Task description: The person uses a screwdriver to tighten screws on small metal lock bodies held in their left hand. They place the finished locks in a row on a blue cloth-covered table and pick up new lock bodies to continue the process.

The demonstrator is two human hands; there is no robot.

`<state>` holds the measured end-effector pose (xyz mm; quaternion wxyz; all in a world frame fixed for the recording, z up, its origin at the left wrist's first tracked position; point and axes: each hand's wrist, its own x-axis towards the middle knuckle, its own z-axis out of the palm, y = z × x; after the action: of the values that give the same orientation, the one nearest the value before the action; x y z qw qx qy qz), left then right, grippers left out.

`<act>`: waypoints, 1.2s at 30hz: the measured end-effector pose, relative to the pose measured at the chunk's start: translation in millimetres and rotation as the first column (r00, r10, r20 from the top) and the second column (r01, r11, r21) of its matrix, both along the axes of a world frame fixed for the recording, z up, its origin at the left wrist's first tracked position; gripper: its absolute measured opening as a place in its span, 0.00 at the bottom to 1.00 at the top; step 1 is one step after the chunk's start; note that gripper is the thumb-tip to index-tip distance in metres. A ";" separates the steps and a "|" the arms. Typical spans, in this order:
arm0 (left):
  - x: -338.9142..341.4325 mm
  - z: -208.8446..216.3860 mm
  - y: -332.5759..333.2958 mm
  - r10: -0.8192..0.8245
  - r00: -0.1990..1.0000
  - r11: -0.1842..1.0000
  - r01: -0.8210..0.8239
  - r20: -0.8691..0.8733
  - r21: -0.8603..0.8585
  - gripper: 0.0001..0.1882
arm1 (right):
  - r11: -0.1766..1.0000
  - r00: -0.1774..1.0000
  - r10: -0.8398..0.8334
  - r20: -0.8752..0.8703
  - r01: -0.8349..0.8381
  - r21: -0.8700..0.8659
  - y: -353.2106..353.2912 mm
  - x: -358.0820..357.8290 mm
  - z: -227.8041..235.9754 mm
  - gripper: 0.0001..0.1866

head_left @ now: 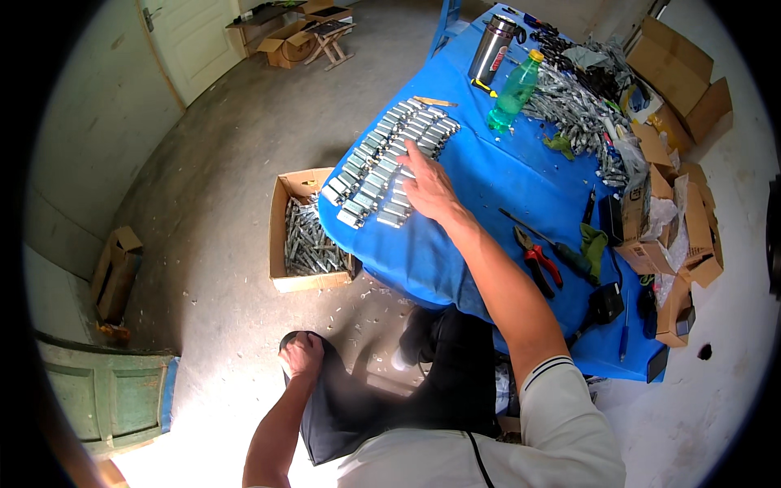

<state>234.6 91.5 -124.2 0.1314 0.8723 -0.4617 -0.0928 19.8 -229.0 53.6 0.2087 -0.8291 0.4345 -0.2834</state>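
Note:
My right hand point(428, 185) reaches over the near part of the blue-covered table, its index finger stretched toward rows of small silver metal pieces point(370, 167). It looks open, and I see nothing held in it. Some pieces lie hidden under the fingers, and whether a fingertip touches one is unclear. The pieces are laid side by side in several slanting columns near the table's left edge. My left hand point(301, 355) rests on my knee with its fingers curled in, and no object shows in it.
An open cardboard box point(312, 282) of long metal parts stands on the floor by the table corner. A green bottle point(516, 91), steel mug point(491, 49) and heaped metal parts point(573, 106) occupy the far side. Red-handled pliers point(540, 264) and a screwdriver point(561, 248) lie right.

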 end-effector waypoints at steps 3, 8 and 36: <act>1.6 -1.2 1.8 0.003 1.000 1.000 -0.003 0.010 0.025 0.13 | 1.000 1.000 -0.011 -0.027 0.011 0.018 -3.4 -0.2 0.1 0.36; 1.4 4.1 -0.3 0.010 1.000 0.998 -0.011 0.011 0.062 0.14 | 0.994 0.999 -0.034 0.028 0.031 0.102 -14.1 -0.8 7.5 0.36; 5.3 -11.6 0.8 -0.001 1.000 0.999 0.000 0.018 0.052 0.15 | 0.991 0.984 -0.107 -0.139 0.117 0.063 -78.7 -18.5 3.2 0.37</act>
<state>239.8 92.3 -135.8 0.1045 0.8760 -0.4608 -0.0967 1.3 -307.7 56.9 0.1917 -0.8127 0.5034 -0.2221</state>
